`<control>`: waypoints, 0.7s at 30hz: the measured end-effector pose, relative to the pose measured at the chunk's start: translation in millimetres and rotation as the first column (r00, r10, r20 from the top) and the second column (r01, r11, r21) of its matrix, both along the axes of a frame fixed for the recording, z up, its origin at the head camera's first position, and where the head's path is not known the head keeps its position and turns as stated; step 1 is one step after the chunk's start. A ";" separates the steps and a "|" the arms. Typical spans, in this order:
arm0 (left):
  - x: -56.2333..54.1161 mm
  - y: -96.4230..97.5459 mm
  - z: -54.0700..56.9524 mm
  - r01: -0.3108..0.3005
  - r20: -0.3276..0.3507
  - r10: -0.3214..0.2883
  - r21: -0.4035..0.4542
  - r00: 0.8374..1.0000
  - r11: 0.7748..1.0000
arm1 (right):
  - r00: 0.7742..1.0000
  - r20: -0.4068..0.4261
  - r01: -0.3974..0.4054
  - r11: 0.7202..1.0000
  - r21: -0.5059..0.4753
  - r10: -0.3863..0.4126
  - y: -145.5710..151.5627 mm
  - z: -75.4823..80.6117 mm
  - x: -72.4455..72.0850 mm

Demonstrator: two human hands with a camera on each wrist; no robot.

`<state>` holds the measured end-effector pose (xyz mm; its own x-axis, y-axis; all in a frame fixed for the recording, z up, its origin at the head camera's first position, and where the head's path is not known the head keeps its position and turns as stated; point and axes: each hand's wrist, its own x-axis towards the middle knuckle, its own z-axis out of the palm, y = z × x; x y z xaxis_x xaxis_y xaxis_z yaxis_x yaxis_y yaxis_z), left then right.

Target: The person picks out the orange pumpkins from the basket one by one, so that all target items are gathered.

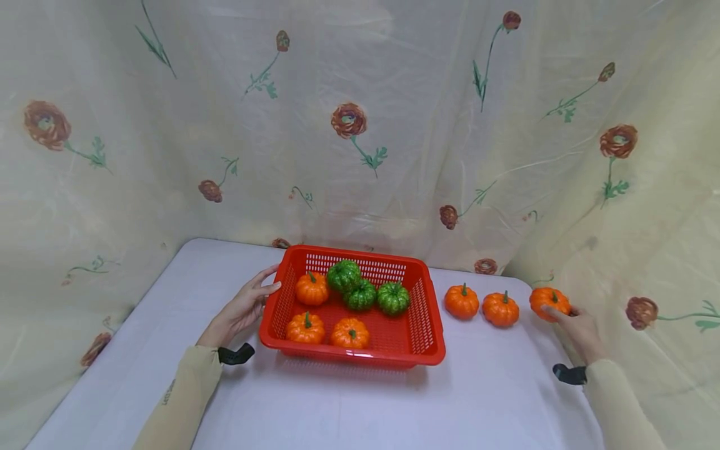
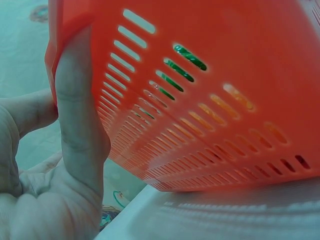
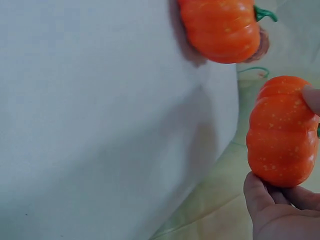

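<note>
My left hand grips the left rim of a red plastic basket. In the left wrist view one digit lies under the rim against the slotted wall. Inside the basket sit three orange pumpkins, one of them at the front left, and three green pumpkins, one of them at the right. At the table's right edge my right hand holds another orange pumpkin between thumb and fingers. The right wrist view shows its ribbed, speckled side, raised beside the table edge.
Two orange pumpkins stand on the white table to the right of the basket, one nearer it and one farther right. A flower-printed curtain hangs behind the table and along both sides.
</note>
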<state>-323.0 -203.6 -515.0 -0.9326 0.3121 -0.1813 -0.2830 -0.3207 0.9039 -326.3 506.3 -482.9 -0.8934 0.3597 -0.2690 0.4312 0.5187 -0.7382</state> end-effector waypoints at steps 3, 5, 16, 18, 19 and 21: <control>-0.4 0.0 0.0 -0.007 0.003 0.007 -0.009 1.000 1.000 | 0.999 0.005 0.038 0.999 -0.005 -0.038 1.1 -9.8 -1.5; -0.4 0.3 -0.1 -0.008 0.002 0.008 -0.008 1.000 1.000 | 0.999 0.011 0.051 0.999 0.007 -0.051 2.0 -15.0 -1.8; -1.9 1.6 -2.2 -0.017 0.014 0.018 -0.015 1.000 1.000 | 0.998 0.061 -0.003 0.997 0.080 -0.002 0.8 -33.5 -0.2; -2.0 1.5 -2.5 -0.017 0.015 0.017 -0.010 1.000 1.000 | 0.997 0.072 0.014 0.997 0.075 -0.019 -0.5 -33.8 -0.2; -2.0 1.6 -2.6 -0.018 0.016 0.018 -0.006 1.000 1.000 | 0.997 0.074 0.020 0.997 0.074 -0.026 -1.1 -34.1 -0.2; -1.8 1.7 -2.8 -0.019 0.022 0.019 0.003 1.000 1.000 | 0.997 0.069 0.020 0.996 0.083 -0.026 -2.2 -33.9 0.0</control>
